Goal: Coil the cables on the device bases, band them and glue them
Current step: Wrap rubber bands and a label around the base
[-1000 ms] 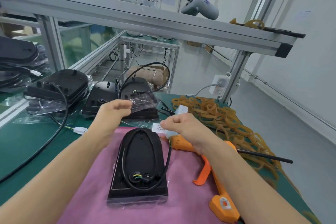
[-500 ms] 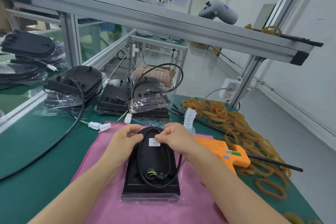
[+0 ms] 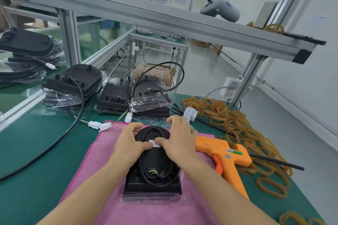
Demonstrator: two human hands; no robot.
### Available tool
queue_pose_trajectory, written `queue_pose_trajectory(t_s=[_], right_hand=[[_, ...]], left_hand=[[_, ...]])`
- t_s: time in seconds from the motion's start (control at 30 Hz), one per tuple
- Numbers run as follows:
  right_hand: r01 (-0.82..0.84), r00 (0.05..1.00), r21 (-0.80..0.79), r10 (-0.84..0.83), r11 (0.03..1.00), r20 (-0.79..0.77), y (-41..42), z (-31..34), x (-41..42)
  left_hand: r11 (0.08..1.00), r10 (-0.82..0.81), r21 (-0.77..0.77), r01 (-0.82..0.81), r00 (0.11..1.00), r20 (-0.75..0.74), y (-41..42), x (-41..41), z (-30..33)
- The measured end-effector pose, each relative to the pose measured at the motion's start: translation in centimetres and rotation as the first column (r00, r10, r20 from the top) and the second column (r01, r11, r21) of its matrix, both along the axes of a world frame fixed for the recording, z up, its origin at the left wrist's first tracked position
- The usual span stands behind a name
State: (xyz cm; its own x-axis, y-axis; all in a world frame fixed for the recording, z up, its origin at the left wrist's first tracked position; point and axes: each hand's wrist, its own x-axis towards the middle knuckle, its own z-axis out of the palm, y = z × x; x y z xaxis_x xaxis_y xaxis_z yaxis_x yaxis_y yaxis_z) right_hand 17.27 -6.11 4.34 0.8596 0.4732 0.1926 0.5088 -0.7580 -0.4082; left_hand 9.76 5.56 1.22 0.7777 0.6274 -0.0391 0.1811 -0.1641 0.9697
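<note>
Green tabletop (image 3: 36, 179) under an aluminium frame (image 3: 164, 18) — pink mat (image 3: 102, 151) central, bare green at left; both hands (image 3: 130, 144) (image 3: 180, 142) press a white label (image 3: 155, 143) onto the device base (image 3: 153, 184), fingers curled, gripping nothing.

Green bench (image 3: 36, 179): pink cloth (image 3: 102, 153); orange glue gun (image 3: 225, 153); rubber bands (image 3: 228, 115), heaped right; bagged black bases (image 3: 113, 95) at rear; black cable (image 3: 45, 150); white connectors (image 3: 99, 125).

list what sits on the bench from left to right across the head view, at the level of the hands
Black cable → pink cloth → left hand → white label on the device base → right hand → orange glue gun → rubber bands.
</note>
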Motion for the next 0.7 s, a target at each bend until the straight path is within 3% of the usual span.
queue_pose_trajectory(t_s=[0.1, 0.2, 0.3, 0.4, 0.47, 0.57, 0.7], right_hand=[[-0.007, 0.998, 0.177, 0.018, 0.984, -0.064, -1.6, 0.1, 0.5], [0.025, 0.989, 0.355, 0.029, 0.935, -0.146, -4.8, 0.3, 1.3], [0.046, 0.980, 0.178, -0.010, 0.983, -0.197, -7.4, 0.4, 1.7], [0.002, 0.939, -0.061, -0.023, 0.998, -0.343, -7.5, 0.0, 0.6], [-0.017, 0.917, -0.053, -0.006, 0.998, -0.398, -6.8, -0.4, -0.3], [-0.018, 0.933, -0.036, 0.003, 0.999, -0.359, -5.7, -0.5, -0.9], [0.005, 0.962, -0.044, -0.016, 0.999, -0.273, -5.9, 0.6, 0.4]], left_hand=[[0.994, 0.040, -0.097, -0.039, 0.999, 0.008, 0.1, -0.4, 0.2], [0.993, 0.103, -0.064, -0.102, 0.995, 0.014, 1.2, -1.5, 0.4], [0.997, 0.073, 0.024, -0.071, 0.995, -0.075, 1.7, -2.7, 0.5], [0.993, -0.114, 0.003, 0.118, 0.960, -0.257, 1.1, -3.0, 1.0], [0.982, -0.184, -0.028, 0.184, 0.938, -0.295, 1.1, -2.5, 1.2], [0.985, -0.165, -0.093, 0.144, 0.946, -0.281, 1.4, -1.7, 1.3], [0.988, -0.151, -0.060, 0.140, 0.953, -0.264, 2.0, -1.2, 1.1]])
